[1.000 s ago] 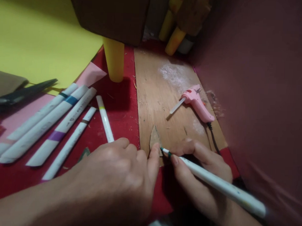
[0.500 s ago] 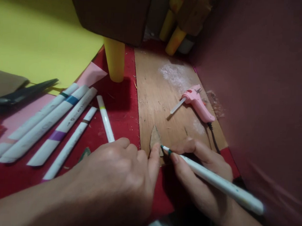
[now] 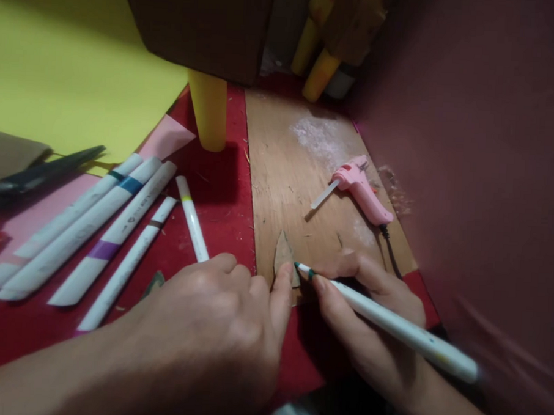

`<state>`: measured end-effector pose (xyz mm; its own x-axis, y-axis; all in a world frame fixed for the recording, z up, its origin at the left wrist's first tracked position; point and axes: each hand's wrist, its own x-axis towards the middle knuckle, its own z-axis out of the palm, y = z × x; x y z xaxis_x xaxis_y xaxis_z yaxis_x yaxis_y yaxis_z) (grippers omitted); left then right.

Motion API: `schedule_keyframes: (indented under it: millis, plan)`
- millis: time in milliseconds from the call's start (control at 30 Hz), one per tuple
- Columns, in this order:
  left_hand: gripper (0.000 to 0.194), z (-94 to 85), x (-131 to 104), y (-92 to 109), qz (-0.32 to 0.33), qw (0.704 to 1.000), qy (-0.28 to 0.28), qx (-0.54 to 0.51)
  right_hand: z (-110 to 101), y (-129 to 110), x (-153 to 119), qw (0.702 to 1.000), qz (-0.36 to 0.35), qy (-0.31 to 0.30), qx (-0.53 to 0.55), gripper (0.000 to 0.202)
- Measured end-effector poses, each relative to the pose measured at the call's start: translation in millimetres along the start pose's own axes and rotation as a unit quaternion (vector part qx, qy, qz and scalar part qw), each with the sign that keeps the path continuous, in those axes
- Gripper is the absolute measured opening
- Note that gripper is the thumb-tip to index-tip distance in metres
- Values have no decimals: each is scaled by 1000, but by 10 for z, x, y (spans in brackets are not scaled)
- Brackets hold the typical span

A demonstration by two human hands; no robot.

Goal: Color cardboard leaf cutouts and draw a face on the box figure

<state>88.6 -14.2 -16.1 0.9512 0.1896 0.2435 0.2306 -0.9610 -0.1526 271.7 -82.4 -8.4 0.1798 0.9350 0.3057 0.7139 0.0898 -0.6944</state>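
A small pointed, leaf-shaped piece (image 3: 284, 254) lies on the wooden board (image 3: 278, 171) near its front edge. One finger of my left hand (image 3: 221, 321) presses on the lower part of it, while the other fingers are curled in. My right hand (image 3: 373, 316) grips a white marker (image 3: 404, 330) between thumb and fingers. The marker's dark green tip is at the right edge of the piece; whether they touch is hard to tell.
A pink glue gun (image 3: 363, 190) with a cord lies on the board. White markers (image 3: 134, 210) and dark scissors (image 3: 40, 172) lie at left, near yellow paper (image 3: 72, 70). A brown object on a yellow leg (image 3: 210, 113) overhangs the red surface (image 3: 216, 217).
The rear end of the marker in my right hand has shifted slightly left and up. My left hand stays on the piece.
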Motion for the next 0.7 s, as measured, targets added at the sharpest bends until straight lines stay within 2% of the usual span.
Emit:
schedule_keyframes:
  millis: [200,333,400,567,700]
  plan:
    - [35,42,7,-5,4,999,51,6,-7,6,16,999,-6,-20,-34,14]
    - [35,11,-3,-2,7,1000,4,2,-24,4,11,999,-2,-41,-24,19]
    - [36,17,0,1,3,1000,14,3,-22,1,8,999,3,-35,-25,17]
    - [39,107,22,17,-15,997,81,1,-15,1,-4,1000,7,1,-27,14]
    - [40,124,-16,35,-30,997,68,-20,-6,16,-20,1000,17,4,-7,9]
